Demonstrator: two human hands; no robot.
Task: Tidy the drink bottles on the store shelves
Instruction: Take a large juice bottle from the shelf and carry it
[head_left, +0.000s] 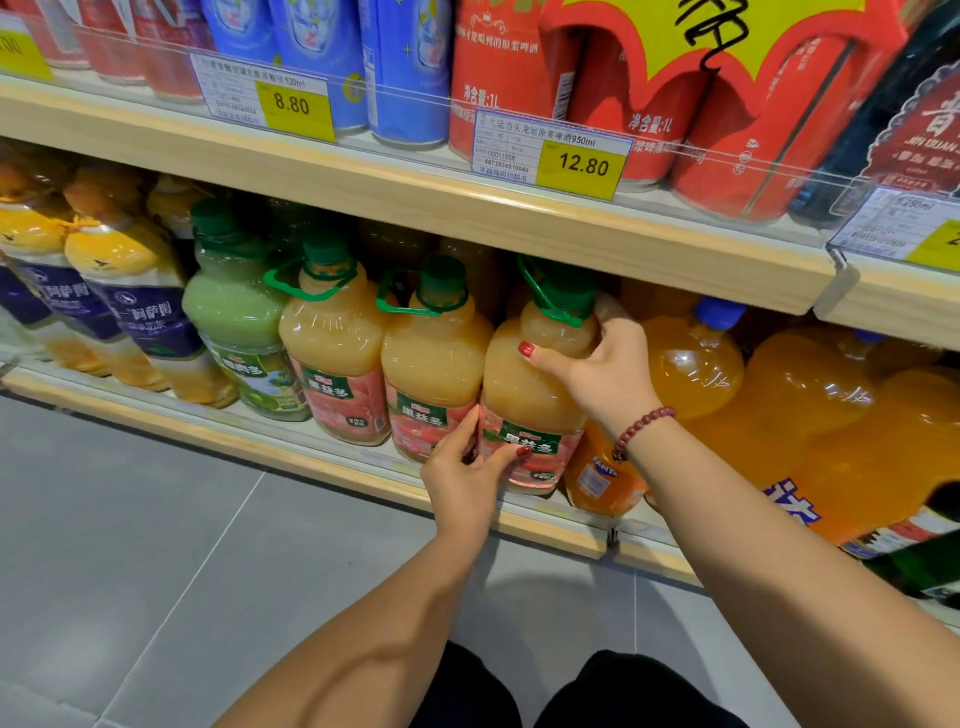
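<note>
The step in hand is judged to be the squaring of one juice bottle (535, 384) within its row. The bottle stands at the front of the lower shelf (311, 457), rightmost of three alike, label outward, green cap and carry loop on top. It is gripped at the shoulder by the right hand (608, 374), thumb in front and fingers curled behind; it is held at the label by the left hand (462, 467), thumb on the front and fingers in the gap toward the neighbouring juice bottle (431, 364).

The next move is judged to call for a small turn or slide, so that the label faces front and the base sits level with the row; the base is to be kept flat on the shelf.

To the right, a Fanta bottle (602, 478) sits just beside the base, partly hidden by the wrist, with larger orange soda bottles (691, 358) behind; little room is left on that side. The upper shelf (363, 176) hangs close above the cap, so lifting is restricted.
</note>
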